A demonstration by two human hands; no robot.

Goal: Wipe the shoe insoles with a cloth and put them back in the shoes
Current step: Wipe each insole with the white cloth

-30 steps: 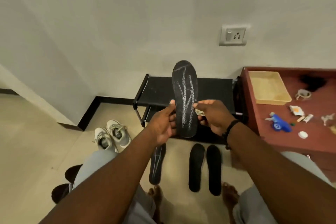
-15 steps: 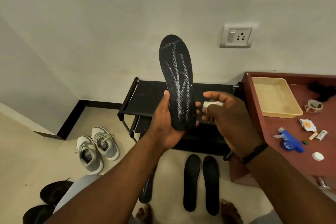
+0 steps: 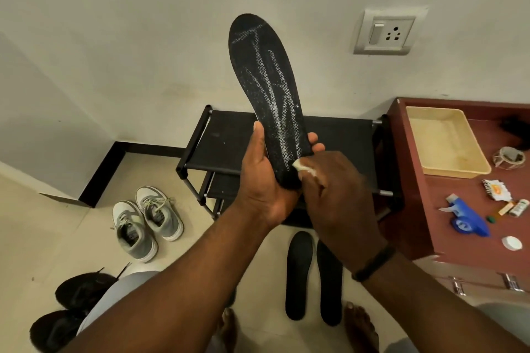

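Note:
My left hand (image 3: pixel 262 180) grips the heel end of a black insole (image 3: pixel 266 86) streaked with white marks, holding it upright in front of the wall. My right hand (image 3: pixel 338 200) pinches a small white cloth (image 3: pixel 302 167) and presses it against the lower right part of that insole. Two more black insoles (image 3: pixel 299 269) lie side by side on the floor between my feet. A pair of grey sneakers (image 3: pixel 146 221) stands on the floor to the left, and a pair of black shoes (image 3: pixel 74 306) sits at the lower left.
A black shoe rack (image 3: pixel 338 137) stands against the wall behind the insole. A red-brown table (image 3: pixel 447 226) at the right holds a beige tray (image 3: pixel 441 140), a blue spray bottle (image 3: pixel 467 218) and small items. A wall socket (image 3: pixel 385 33) is above.
My right hand has moved left and down, bringing the cloth from beside the insole onto its lower part. The insole stays raised in my left hand.

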